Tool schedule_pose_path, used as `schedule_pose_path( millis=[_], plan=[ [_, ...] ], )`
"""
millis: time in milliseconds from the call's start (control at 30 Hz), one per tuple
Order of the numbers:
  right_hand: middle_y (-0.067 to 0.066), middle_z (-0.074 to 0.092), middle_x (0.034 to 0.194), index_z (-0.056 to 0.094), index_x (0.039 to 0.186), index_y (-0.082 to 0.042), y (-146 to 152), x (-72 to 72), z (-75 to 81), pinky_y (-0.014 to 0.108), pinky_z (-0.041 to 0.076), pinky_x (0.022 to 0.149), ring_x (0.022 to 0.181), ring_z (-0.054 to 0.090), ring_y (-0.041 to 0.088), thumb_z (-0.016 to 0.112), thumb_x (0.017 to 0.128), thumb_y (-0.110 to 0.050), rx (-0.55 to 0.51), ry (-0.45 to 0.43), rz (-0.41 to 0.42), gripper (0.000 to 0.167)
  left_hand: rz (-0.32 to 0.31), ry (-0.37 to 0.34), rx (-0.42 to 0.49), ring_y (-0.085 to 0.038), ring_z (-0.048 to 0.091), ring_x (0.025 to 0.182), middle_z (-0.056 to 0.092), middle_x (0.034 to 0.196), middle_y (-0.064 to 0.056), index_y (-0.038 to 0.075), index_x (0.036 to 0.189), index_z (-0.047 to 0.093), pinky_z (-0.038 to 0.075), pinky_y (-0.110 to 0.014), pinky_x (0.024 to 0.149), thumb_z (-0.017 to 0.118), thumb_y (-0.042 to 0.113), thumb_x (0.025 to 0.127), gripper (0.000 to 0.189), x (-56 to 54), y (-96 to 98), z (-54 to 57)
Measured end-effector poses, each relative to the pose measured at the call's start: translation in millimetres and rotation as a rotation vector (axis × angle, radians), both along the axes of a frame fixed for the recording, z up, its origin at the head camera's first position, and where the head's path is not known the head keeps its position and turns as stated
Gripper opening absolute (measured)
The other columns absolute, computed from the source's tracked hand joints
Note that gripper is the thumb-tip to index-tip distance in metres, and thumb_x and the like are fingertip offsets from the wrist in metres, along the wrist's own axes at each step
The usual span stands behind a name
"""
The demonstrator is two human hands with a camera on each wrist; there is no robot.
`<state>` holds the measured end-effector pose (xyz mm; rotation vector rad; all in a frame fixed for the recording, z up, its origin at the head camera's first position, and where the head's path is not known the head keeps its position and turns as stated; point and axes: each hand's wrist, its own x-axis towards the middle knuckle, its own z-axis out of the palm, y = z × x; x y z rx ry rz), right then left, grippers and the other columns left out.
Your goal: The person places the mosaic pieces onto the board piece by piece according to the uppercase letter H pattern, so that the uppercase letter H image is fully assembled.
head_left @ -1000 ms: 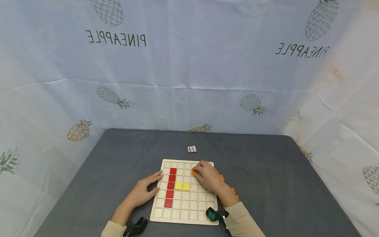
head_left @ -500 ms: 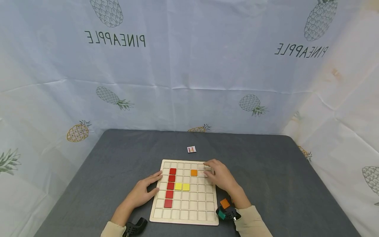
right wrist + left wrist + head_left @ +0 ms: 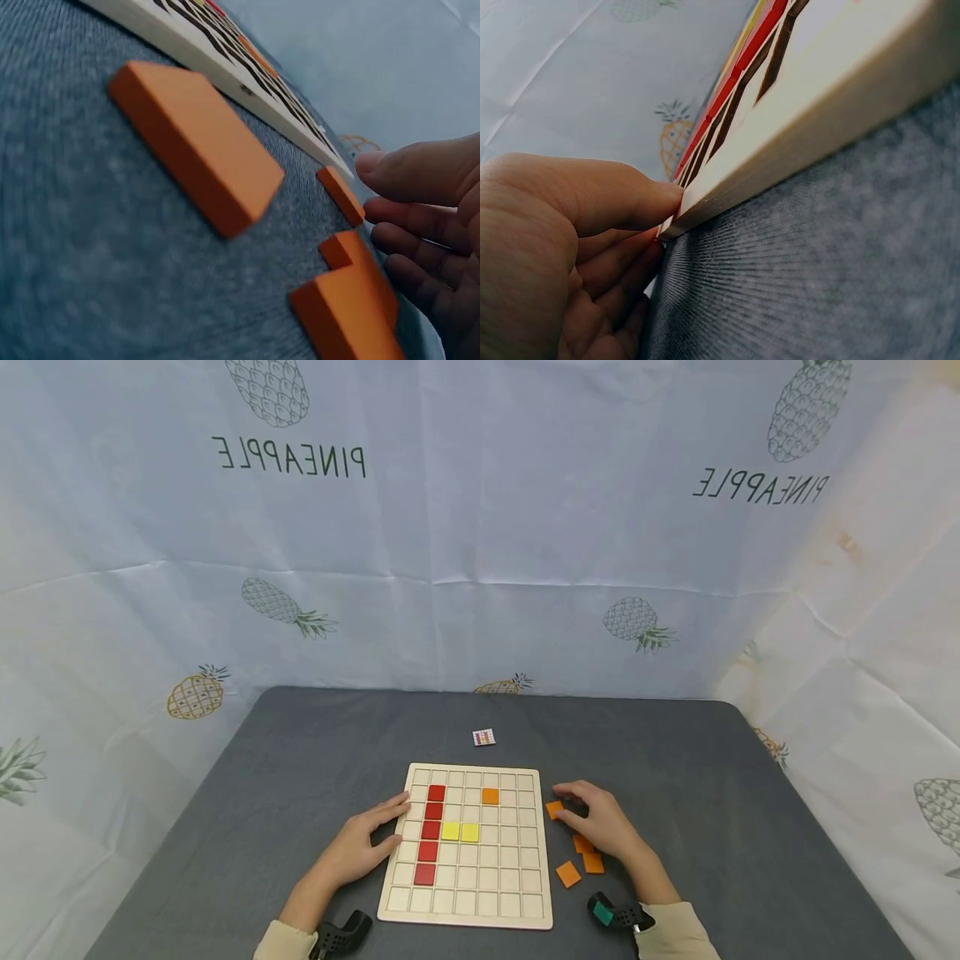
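A pale wooden grid board [image 3: 487, 906] lies on the table, with a column of several red tiles [image 3: 430, 830], two yellow tiles [image 3: 460, 832] and one orange tile [image 3: 491, 796] in its squares. My left hand [image 3: 358, 846] rests against the board's left edge, thumb and fingers spread; the left wrist view shows the thumb [image 3: 622, 196] touching that edge. Beyond the right edge, my right hand [image 3: 602, 820] is around a loose orange tile [image 3: 554, 810], its fingertips close by. In the right wrist view this tile [image 3: 341, 196] lies flat, with the thumb apart from it.
More loose orange tiles [image 3: 568, 874] lie on the dark table [image 3: 675, 760] right of the board, two of them touching or overlapping. A small patterned card [image 3: 483, 737] lies behind the board. A pineapple-print cloth [image 3: 480, 527] hangs beyond the table.
My right hand let go of the orange tile in the board's upper part and moved right, off the board, to the loose orange tiles. My left hand stayed put.
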<state>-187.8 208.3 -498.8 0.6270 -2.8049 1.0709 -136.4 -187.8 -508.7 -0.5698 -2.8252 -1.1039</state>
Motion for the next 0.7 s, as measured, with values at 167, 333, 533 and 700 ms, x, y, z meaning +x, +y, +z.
schedule_pose_path(
  millis=[167, 333, 533, 700],
  plan=[
    [-0.003, 0.065, 0.109, 0.068, 0.116, -0.013, 5.0, 0.3, -5.4, 0.032, 0.052, 0.084, 0.094, 0.061, 0.015, 0.073, 0.084, -0.02, -0.025, -0.002, 0.031, 0.034, -0.002, -0.003, 0.0, -0.029, 0.044, 0.132, 0.047, 0.145, -0.002, 0.01, 0.135, 0.055, 0.042, -0.051, 0.101, 0.063, 0.023, 0.09, 0.047, -0.1, 0.1, 0.4],
    [-0.003, 0.063, 0.111, 0.068, 0.116, -0.013, 6.4, -0.3, -9.1, 0.032, 0.051, 0.083, 0.095, 0.059, 0.016, 0.071, 0.085, -0.02, -0.024, 0.006, 0.062, 0.031, 0.001, -0.003, 0.001, -0.028, 0.044, 0.133, 0.047, 0.145, -0.002, 0.009, 0.135, 0.055, 0.042, -0.051, 0.101, 0.063, 0.023, 0.09, 0.047, 0.2, 0.0, -0.1],
    [-0.004, 0.061, 0.109, 0.069, 0.115, -0.015, 5.8, 0.6, -9.2, 0.033, 0.05, 0.086, 0.098, 0.059, 0.016, 0.07, 0.086, -0.017, -0.018, -0.025, 0.047, 0.029, -0.001, -0.01, 0.007, -0.029, 0.044, 0.132, 0.047, 0.145, -0.003, 0.009, 0.135, 0.055, 0.042, -0.051, 0.101, 0.063, 0.023, 0.09, 0.047, 0.9, 0.4, 2.5],
    [-0.007, 0.06, 0.106, 0.07, 0.112, -0.016, 4.2, 2.5, -6.7, 0.034, 0.05, 0.086, 0.098, 0.059, 0.015, 0.07, 0.085, -0.017, -0.021, -0.045, 0.019, 0.027, -0.003, -0.018, 0.006, -0.029, 0.044, 0.133, 0.047, 0.145, -0.003, 0.008, 0.135, 0.055, 0.041, -0.051, 0.101, 0.063, 0.022, 0.09, 0.047, 1.3, 0.9, 3.9]
  ],
)
